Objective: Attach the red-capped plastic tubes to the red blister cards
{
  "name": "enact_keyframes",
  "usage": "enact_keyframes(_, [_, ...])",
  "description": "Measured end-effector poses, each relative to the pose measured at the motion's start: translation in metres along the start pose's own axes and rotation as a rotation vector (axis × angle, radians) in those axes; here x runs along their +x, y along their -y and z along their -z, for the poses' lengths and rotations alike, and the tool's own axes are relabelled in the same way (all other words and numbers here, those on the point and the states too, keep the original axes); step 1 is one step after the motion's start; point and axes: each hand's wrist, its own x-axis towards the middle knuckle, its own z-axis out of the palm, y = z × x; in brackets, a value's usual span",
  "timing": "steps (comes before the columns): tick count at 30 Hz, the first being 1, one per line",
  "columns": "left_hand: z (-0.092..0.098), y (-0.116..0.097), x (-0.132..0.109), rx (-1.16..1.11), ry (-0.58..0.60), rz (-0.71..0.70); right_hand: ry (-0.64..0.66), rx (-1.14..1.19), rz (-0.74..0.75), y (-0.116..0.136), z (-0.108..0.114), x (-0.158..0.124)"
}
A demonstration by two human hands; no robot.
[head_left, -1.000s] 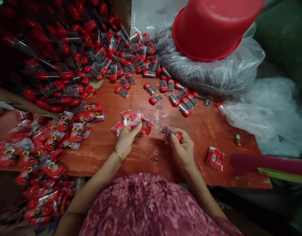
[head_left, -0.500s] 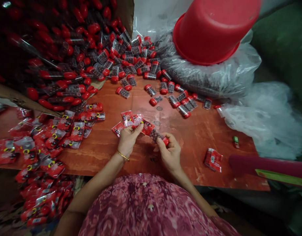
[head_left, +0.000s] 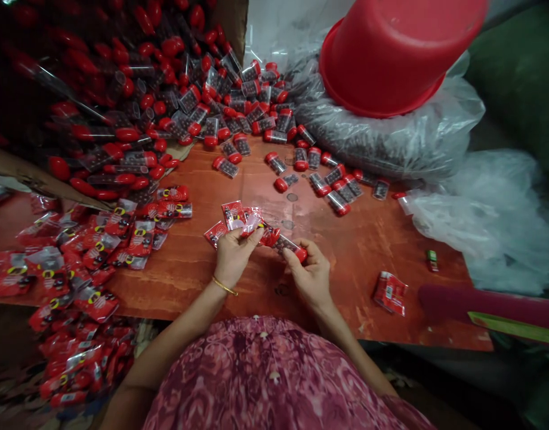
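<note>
My left hand (head_left: 236, 254) is closed on a small red printed plastic sleeve (head_left: 270, 234), pinched between thumb and fingers. Between the thumb and fingers of my right hand (head_left: 311, 272) is a clear tube (head_left: 287, 243) with dark balls inside and a rounded red cap toward my palm. The tube's clear end meets the sleeve; how far it sits inside I cannot tell. Several flat red sleeves (head_left: 232, 214) fan out behind my left fingers, and whether they are held or lie on the table is unclear.
Many red-capped tubes (head_left: 212, 128) spill from a cardboard box (head_left: 28, 173) at the back left. Red wrapped packs (head_left: 95, 251) pile at the left. A red bucket (head_left: 391, 65) stands upside down on a filled plastic bag (head_left: 382, 143). Flat sleeves (head_left: 389, 292) lie on the table (head_left: 346, 251) at right.
The red sleeve between my hands looks more crumpled and foreshortened against the tube. My hands have otherwise barely moved, and the view has shifted slightly.
</note>
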Motion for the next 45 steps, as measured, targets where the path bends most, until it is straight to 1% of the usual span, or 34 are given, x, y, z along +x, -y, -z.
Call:
enact_keyframes(3, [0.0,-0.002,-0.002,0.046,-0.026,-0.044,0.086,0.027,-0.051,0.0,0.002,0.002])
enact_keyframes(5, [0.0,-0.002,-0.002,0.036,-0.053,-0.038,0.095,0.027,-0.061,0.001,0.002,0.003])
enact_keyframes(7, [-0.001,-0.003,-0.002,-0.042,-0.06,0.029,0.053,0.016,-0.027,0.003,0.002,0.003])
enact_keyframes(10, [-0.005,-0.006,-0.002,-0.218,-0.024,0.176,0.015,0.033,0.007,0.004,-0.001,0.001])
enact_keyframes(13, [-0.009,-0.01,-0.002,-0.304,-0.011,0.236,0.016,0.07,-0.013,0.002,-0.006,-0.002])
enact_keyframes(19, [-0.009,-0.009,-0.002,-0.28,-0.065,0.23,-0.039,0.051,0.006,-0.005,-0.008,-0.006])
enact_keyframes(22, [-0.007,-0.004,-0.001,-0.255,-0.043,0.219,-0.001,0.039,-0.011,-0.005,-0.007,-0.006])
enact_keyframes(25, [-0.004,0.003,0.0,-0.16,-0.067,0.145,0.05,0.015,-0.06,-0.003,-0.006,-0.004])
enact_keyframes(26, [-0.002,0.005,0.0,-0.119,-0.079,0.116,0.057,-0.006,-0.055,-0.003,-0.006,-0.004])
enact_keyframes(28, [0.001,0.008,0.001,-0.048,-0.101,0.072,0.034,-0.074,0.006,-0.003,-0.004,-0.002])
enact_keyframes(30, [0.001,0.009,0.001,-0.027,-0.104,0.055,-0.01,-0.141,0.086,-0.004,-0.003,-0.001])
enact_keyframes(32, [0.0,0.006,0.0,-0.08,-0.075,0.088,-0.028,-0.159,0.111,-0.005,-0.003,-0.001])
enact_keyframes(34, [-0.004,0.002,-0.002,-0.18,-0.037,0.161,-0.032,-0.126,0.086,-0.006,-0.004,-0.002])
enact_keyframes(38, [-0.012,-0.008,-0.007,-0.32,-0.027,0.275,-0.049,-0.049,0.048,-0.009,-0.008,-0.004])
enact_keyframes(42, [-0.013,-0.012,-0.008,-0.328,-0.031,0.303,-0.039,-0.081,0.073,-0.015,-0.006,-0.007])
enact_keyframes(45, [-0.011,-0.012,-0.006,-0.299,-0.036,0.285,-0.053,-0.19,0.162,-0.021,-0.001,-0.009])
